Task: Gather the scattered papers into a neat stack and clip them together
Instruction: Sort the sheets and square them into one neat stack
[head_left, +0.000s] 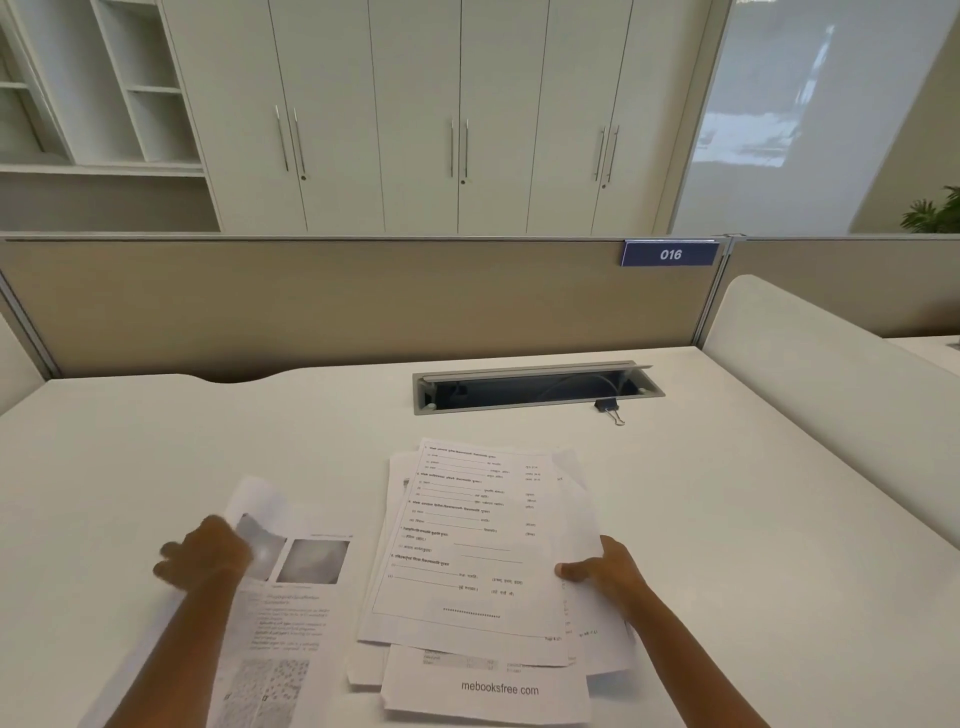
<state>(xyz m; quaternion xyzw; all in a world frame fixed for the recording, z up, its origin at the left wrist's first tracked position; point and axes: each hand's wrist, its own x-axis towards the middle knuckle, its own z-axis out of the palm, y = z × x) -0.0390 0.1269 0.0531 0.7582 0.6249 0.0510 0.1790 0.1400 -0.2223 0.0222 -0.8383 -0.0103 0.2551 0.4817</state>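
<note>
Standing by the white desk (737, 519), I saw an open cable tray (530, 391) near its far edge below a beige partition (311, 301), and a black binder clip (609, 408) just beside the tray's right end, well apart from both hands. The untidy pile of papers (467, 545) lay by the near edge, its right side pinched by the right hand (610, 569), thumb on top. The left hand (202, 553), blurred, met a photo-printed sheet (291, 613) just left of the pile; I couldn't tell its grip.

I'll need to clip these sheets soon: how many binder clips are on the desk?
1. A small black binder clip lies on the white desk by the near right corner of the grey cable slot. More may hide under the printed papers.
</note>
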